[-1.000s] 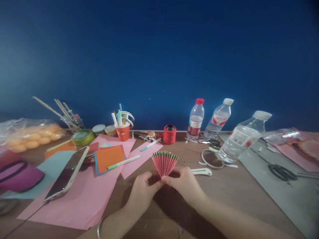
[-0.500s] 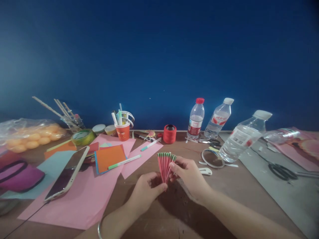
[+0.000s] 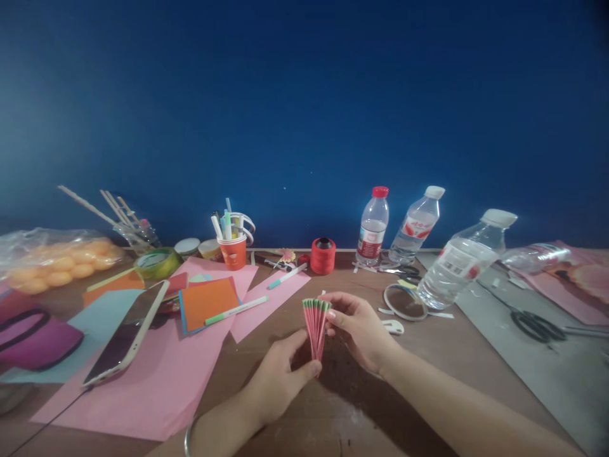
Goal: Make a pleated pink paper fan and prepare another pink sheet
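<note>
A pleated paper fan, pink-red with a green band along its top edge, stands upright between my hands above the table. My left hand pinches its narrow lower end, thumb in front. At the fan's upper right edge, the thumb and index finger of my right hand close on the folds; its other fingers are partly hidden behind. A white box-cutter-like handle lies just right of my right hand. Beyond the fan stands a red thread spool.
Pink paper, a phone, an orange sheet and markers lie left. A red cup holds pens. At right are water bottles, a tape roll and scissors. A blue wall rises behind.
The fan has narrowed, its pleats closer together, and sits slightly lower. My right hand has shifted a little along its upper right edge; my left still holds the base.
</note>
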`<state>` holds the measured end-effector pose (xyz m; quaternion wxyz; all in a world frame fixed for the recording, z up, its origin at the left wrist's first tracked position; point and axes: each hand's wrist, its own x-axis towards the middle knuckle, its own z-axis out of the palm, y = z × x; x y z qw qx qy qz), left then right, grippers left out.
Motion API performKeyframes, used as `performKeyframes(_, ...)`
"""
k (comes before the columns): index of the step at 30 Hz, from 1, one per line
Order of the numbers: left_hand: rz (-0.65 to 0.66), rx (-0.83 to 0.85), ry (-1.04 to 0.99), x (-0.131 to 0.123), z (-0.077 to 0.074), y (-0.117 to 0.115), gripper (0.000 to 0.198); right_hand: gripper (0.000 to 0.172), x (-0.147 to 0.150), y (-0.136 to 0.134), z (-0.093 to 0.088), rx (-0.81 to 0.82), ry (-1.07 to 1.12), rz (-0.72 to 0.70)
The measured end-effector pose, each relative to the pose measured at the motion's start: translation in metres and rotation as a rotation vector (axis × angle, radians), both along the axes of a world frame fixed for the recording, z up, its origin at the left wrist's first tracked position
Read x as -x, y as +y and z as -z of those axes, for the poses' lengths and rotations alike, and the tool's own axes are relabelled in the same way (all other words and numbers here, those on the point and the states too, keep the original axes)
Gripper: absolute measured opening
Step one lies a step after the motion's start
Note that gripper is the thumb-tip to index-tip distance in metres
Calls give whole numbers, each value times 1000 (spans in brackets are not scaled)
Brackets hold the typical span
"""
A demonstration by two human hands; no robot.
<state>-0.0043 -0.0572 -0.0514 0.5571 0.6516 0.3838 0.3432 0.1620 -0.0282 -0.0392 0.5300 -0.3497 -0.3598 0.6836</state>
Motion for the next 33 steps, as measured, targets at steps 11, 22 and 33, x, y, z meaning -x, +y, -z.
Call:
performKeyframes(11, 80, -106, 120, 0, -10, -1, 50, 31, -2, 4, 4, 48, -38, -92)
performKeyframes(22, 252, -115, 184, 2, -25, -2, 49, 36, -6, 2, 2, 56, -84, -315)
performKeyframes(33, -98, -215, 304, 3, 1, -2, 17, 31, 3, -3, 4, -84, -155, -46)
